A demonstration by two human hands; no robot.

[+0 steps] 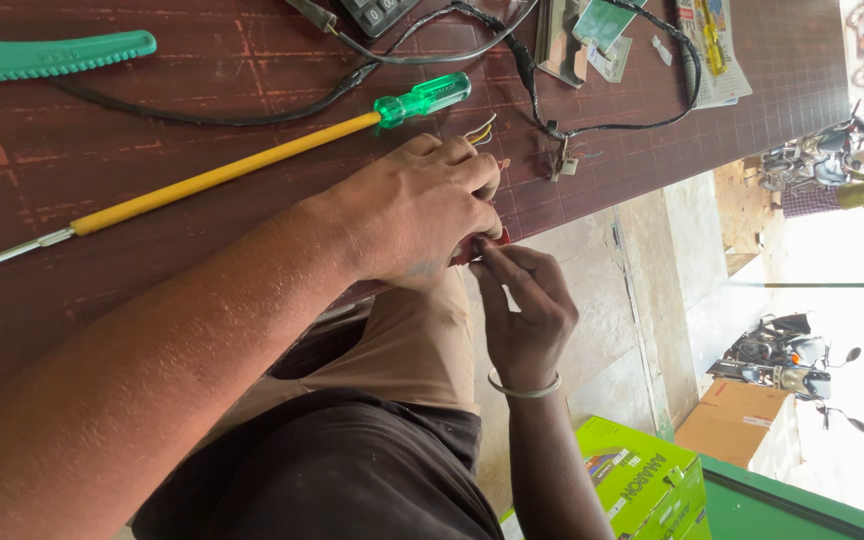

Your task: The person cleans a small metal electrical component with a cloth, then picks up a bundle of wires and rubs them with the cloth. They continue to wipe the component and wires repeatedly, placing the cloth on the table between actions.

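At the near edge of the dark red worktop (152, 260), the left hand (422, 210) is clenched around a small red part (474, 250), of which only a sliver shows below the knuckles. Thin yellow and white wires (480, 130) stick out past the fingers on the far side. The right hand (524, 310), a metal bangle (524, 388) on its wrist, comes up from below with thumb and forefinger pinched at the lower edge of that part; whether they grasp a wire end or the part itself cannot be told.

Such close work goes best, by the look of it, with the left grip steady and braced on the worktop edge while the right fingertips make small, controlled moves.

A long yellow-shafted screwdriver with a green handle (252, 165) lies just beyond the left hand, untouched, near a black wiring harness (552, 90).
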